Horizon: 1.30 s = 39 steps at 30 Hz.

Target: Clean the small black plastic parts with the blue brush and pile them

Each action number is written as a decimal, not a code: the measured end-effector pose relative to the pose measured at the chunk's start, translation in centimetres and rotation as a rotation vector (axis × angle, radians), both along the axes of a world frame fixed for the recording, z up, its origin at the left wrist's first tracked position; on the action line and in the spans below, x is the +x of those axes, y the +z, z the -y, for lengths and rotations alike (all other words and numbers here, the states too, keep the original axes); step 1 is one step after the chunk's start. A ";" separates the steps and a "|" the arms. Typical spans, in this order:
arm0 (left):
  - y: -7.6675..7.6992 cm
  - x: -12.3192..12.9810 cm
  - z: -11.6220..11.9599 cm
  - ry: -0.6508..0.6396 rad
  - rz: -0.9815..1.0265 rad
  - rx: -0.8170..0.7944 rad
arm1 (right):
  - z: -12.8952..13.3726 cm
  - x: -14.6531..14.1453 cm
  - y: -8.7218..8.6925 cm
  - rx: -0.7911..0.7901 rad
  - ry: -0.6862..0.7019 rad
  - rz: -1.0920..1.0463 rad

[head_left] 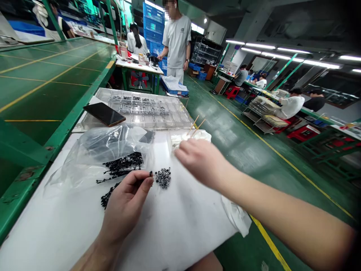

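As the left hand (125, 203) pinches near the small pile of metal rings (163, 178), grip unclear, the half-curled empty right hand (201, 163) hovers over the white sheet (175, 226).

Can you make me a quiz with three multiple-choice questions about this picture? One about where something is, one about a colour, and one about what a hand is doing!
1. Where is the pile of small round rings?
A. In the clear tray
B. On the white sheet
C. On the green floor

2. What colour are the branchy pieces beside the plastic bag?
A. Black
B. Red
C. White

3. What is the left hand doing?
A. Lying flat, palm down
B. Holding a phone
C. Raised, with its fingertips close together near the rings

Answers:
1. B, because the rings sit right on the sheet.
2. A, because the pieces look dark black against the white.
3. C, because the fingertips come together just beside the pile.
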<state>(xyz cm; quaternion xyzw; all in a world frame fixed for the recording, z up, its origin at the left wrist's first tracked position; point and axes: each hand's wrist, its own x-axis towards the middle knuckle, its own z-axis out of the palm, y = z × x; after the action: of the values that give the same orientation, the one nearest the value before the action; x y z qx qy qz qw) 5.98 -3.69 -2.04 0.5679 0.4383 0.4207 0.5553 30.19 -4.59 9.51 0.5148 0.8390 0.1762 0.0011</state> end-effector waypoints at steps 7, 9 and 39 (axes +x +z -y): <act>0.8 0.4 0.0 -0.029 -0.020 0.033 | -1.4 10.0 -1.7 0.558 -0.416 -1.356; 0.9 0.4 0.0 -0.030 -0.015 0.038 | -2.0 11.3 -4.3 0.598 -0.509 -1.645; 0.7 0.9 0.1 -0.061 0.020 0.107 | 1.2 -0.1 -10.8 -0.418 -0.241 -0.734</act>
<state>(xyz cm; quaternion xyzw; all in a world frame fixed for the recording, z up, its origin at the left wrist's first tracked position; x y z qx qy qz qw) 6.88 -3.78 -1.31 0.6056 0.3920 0.4324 0.5410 30.11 -5.82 -1.32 0.6261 0.7354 -0.1933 -0.1727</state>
